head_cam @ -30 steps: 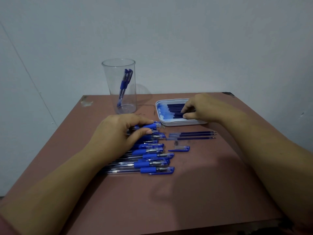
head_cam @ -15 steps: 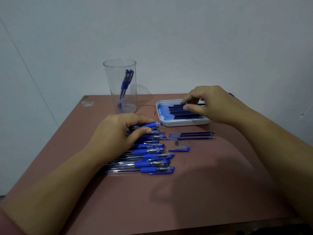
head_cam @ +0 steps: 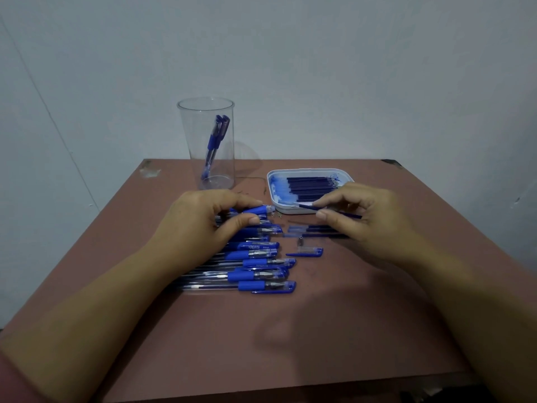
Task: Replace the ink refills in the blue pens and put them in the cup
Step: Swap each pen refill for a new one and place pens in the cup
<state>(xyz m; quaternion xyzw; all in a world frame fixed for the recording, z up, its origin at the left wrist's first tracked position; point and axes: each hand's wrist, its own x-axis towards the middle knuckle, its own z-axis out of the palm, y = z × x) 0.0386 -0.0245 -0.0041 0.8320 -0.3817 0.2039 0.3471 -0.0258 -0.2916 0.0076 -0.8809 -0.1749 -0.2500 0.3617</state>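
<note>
My left hand (head_cam: pixel 200 225) grips an open pen barrel (head_cam: pixel 255 210) with a blue grip at the top of a row of several blue pens (head_cam: pixel 250 266). My right hand (head_cam: pixel 366 222) pinches a dark blue refill (head_cam: pixel 305 206) just in front of the white tray (head_cam: pixel 308 173), its tip pointing left toward the barrel. The tray holds several more refills (head_cam: pixel 311 184). A clear cup (head_cam: pixel 207 141) with two blue pens stands at the back left.
Two used refills (head_cam: pixel 313 231), a small metal tip (head_cam: pixel 300 241) and a loose blue cap (head_cam: pixel 308 252) lie on the brown table (head_cam: pixel 290 330) right of the pen row. A wall stands right behind the table.
My right hand lifted a refill out of the tray and drew it toward me and to the left, nearer the barrel. My left hand stayed in place on the barrel.
</note>
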